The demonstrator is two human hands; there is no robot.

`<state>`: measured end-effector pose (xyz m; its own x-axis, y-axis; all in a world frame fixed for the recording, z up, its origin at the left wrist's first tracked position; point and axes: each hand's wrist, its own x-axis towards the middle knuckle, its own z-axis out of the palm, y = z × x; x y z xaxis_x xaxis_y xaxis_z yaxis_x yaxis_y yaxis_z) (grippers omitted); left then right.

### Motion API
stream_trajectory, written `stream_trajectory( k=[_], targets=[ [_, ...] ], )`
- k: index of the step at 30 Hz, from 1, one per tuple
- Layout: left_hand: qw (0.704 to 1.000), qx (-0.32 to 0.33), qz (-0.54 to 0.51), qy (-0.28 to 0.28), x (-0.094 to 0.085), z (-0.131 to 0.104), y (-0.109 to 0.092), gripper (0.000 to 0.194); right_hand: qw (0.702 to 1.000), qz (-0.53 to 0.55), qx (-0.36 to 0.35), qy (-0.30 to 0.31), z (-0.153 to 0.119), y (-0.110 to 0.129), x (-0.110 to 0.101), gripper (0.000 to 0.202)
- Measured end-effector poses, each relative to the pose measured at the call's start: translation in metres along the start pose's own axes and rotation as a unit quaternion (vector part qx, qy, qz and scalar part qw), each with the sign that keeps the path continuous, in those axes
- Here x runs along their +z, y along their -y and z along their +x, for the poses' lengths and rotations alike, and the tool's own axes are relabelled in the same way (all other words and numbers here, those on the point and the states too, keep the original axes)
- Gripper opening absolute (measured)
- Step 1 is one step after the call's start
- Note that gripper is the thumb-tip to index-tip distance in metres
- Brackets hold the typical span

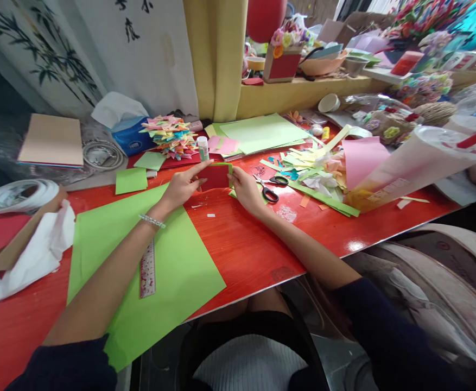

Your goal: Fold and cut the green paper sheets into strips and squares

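Note:
Between my two hands a small dark red piece of paper or card (215, 177) stands upright, with a strip of green along its top and right edge. My left hand (183, 186) pinches its left side, the index finger stretched along the top corner. At the right edge, my right hand (243, 187) grips it with thumb and fingers. Under my left forearm lies a large green sheet (181, 255) with a patterned ruler (147, 271) on it. Black-handled scissors (271, 187) rest just right of my right hand. A glue stick (202, 147) stands behind the card.
Paper strips and scraps (315, 168) pile up to the right, beside a tall drink cup (417, 163). Pale green sheets (264, 133) and a multicoloured folded-paper bundle (170, 136) lie at the back. A tissue pack (129, 136) and rolls of white tape (21, 195) are on the left.

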<state>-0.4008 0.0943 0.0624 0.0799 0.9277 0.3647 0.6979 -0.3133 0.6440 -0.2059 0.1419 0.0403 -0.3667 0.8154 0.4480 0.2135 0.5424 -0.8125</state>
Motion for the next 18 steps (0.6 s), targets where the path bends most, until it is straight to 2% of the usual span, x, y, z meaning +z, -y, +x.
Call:
stream_trajectory(
  k=[5,13,18],
  targets=[
    [0.999,-0.039,0.020,0.008,0.001,0.001,0.004,0.058,1.000,-0.002,0.017,0.002,0.002,-0.006,0.000,0.013],
    [0.994,-0.088,-0.057,0.025,0.002,0.003,0.013,0.016,0.999,0.018,0.037,0.008,0.004,-0.007,-0.002,0.012],
    [0.995,-0.075,-0.064,0.026,0.003,0.004,0.019,0.016,0.999,0.012,0.039,0.011,0.005,-0.007,-0.004,0.014]
  ],
)
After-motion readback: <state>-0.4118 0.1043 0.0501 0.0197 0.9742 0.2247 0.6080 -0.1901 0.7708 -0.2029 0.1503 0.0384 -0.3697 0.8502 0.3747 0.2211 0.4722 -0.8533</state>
